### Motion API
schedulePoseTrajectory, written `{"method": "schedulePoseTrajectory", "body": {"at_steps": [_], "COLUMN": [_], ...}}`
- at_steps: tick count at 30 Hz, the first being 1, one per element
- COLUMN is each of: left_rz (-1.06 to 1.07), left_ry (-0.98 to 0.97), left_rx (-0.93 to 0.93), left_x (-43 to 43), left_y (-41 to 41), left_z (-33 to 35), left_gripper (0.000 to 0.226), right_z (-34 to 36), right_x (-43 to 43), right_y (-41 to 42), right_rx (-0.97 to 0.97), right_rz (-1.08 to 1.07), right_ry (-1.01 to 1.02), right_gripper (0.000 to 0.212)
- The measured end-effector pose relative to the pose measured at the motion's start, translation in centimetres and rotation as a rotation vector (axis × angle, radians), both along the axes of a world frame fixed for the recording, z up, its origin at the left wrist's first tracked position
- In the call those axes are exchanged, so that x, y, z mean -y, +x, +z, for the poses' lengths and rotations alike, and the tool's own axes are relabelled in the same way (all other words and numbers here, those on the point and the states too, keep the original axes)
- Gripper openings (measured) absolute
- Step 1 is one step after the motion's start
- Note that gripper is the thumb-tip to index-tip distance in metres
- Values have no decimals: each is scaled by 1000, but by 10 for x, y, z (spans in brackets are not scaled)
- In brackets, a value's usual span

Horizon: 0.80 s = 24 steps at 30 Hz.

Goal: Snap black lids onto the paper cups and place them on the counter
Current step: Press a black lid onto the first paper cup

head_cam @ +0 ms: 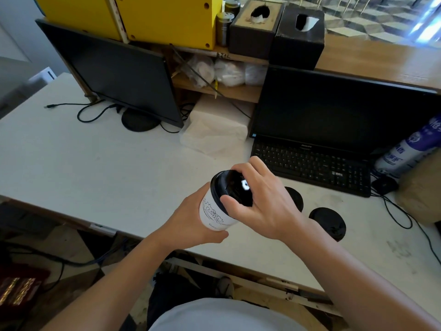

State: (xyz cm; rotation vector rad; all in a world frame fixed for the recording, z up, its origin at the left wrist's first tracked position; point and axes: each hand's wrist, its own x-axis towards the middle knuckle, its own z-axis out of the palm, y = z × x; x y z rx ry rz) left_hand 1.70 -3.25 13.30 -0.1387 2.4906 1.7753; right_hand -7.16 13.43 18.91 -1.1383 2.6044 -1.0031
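A white paper cup (213, 212) with a black line drawing is held above the white counter (95, 168), tilted toward the left. My left hand (191, 220) wraps its lower body from below. A black lid (230, 187) sits on the cup's rim, and my right hand (260, 199) grips it from above, thumb on the near edge and fingers over the far side. Two more black lids lie on the counter to the right: one (296, 198) partly hidden behind my right hand, the other (328, 222) in plain sight.
A black keyboard (310, 166) and a monitor (334, 115) stand at the right, a second monitor (114, 75) at the left. A white tissue pack (214, 130) lies between them. A mouse (384, 185), cables and a blue-white roll (405, 151) sit far right.
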Motion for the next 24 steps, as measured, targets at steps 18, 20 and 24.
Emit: {"method": "schedulePoseTrajectory", "body": {"at_steps": [18, 20, 24], "left_rz": [-219, -179, -139], "left_ry": [149, 126, 84], "left_rx": [120, 95, 72], "left_x": [9, 6, 0], "left_y": [-11, -12, -15], "left_z": [11, 7, 1], "left_gripper": [57, 58, 54], "right_z": [12, 7, -1], "right_x": [-1, 0, 0], "right_y": [-23, -24, -28], "right_rx": [-135, -110, -76], "right_rz": [277, 258, 230], "right_ry": [-12, -11, -16], "right_gripper": [62, 62, 63]}}
